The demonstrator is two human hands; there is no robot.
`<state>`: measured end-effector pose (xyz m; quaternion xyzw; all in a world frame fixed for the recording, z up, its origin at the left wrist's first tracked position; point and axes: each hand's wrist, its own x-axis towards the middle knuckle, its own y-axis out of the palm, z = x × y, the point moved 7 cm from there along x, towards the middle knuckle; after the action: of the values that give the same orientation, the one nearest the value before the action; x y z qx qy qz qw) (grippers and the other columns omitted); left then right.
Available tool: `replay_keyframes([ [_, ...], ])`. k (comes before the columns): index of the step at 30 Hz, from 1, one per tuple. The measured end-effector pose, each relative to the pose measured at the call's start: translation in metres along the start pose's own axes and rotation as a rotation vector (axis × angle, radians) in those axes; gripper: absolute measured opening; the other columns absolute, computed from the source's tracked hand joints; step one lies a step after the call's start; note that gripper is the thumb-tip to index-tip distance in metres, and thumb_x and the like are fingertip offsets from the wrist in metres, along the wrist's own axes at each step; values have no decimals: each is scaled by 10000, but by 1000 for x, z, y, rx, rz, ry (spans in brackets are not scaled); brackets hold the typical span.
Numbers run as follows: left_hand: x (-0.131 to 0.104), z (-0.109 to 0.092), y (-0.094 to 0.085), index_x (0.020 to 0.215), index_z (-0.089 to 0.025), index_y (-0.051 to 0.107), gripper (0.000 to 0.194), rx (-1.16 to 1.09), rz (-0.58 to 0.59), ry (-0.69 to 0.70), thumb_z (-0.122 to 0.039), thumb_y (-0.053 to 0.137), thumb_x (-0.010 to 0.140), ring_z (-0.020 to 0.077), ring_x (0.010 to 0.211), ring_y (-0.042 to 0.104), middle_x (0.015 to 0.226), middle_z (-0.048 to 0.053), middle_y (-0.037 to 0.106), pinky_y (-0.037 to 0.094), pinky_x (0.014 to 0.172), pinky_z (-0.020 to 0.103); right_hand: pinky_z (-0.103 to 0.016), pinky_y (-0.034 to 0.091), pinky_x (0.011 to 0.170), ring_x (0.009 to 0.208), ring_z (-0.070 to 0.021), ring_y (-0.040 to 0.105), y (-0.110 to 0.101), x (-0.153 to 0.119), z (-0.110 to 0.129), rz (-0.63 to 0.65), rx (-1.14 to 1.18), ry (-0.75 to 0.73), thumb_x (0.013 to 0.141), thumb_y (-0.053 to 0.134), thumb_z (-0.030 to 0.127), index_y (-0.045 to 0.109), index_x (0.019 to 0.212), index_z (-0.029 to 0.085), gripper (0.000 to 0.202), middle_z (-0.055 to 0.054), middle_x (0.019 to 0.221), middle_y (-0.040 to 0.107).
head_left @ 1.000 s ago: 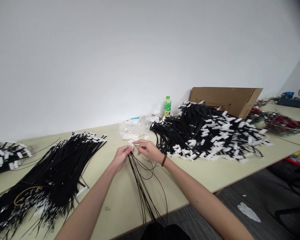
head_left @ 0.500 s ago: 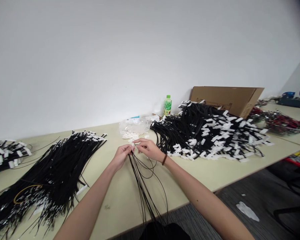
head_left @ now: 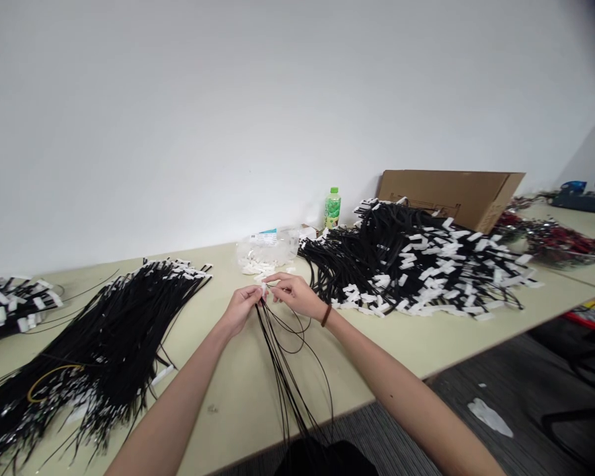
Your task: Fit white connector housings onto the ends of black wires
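My left hand pinches a small white connector at the head of several thin black wires. The wires hang down over the table edge to my lap. My right hand meets it from the right, thumb and forefinger closed on a single black wire close to the connector; that wire bows out in a loop. The fingertips hide the exact contact. Just behind the hands lies a clear plastic bag with white connectors spilling from it.
On the left lie long black wire bundles with white ends and another bundle. A large heap of black wires with white connectors fills the right, before a cardboard box. A green-capped bottle stands by the wall.
Almost nothing differs. Both hands stay at the connector, with only a very slight shift of the right fingers and of the view.
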<state>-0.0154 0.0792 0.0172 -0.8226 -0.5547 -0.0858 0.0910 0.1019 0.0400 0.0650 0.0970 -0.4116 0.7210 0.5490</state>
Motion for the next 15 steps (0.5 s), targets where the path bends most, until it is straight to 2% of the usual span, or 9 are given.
replay_keyframes([
  [9, -1, 0, 2, 642, -137, 621, 301, 33, 10, -4, -434, 614, 686, 136, 594, 444, 608, 10, 547, 338, 590, 251, -189, 424, 633, 812, -110, 566, 1, 0, -4, -10, 46, 33, 788, 465, 60, 561, 535, 128, 279, -39, 991, 589],
  [15, -1, -1, 4, 635, -133, 619, 294, 33, 26, -9, -423, 619, 684, 130, 595, 434, 613, 6, 545, 331, 586, 243, -178, 384, 553, 684, -83, 534, -1, 0, 1, -17, 19, -16, 790, 472, 71, 561, 550, 119, 261, -43, 952, 583],
])
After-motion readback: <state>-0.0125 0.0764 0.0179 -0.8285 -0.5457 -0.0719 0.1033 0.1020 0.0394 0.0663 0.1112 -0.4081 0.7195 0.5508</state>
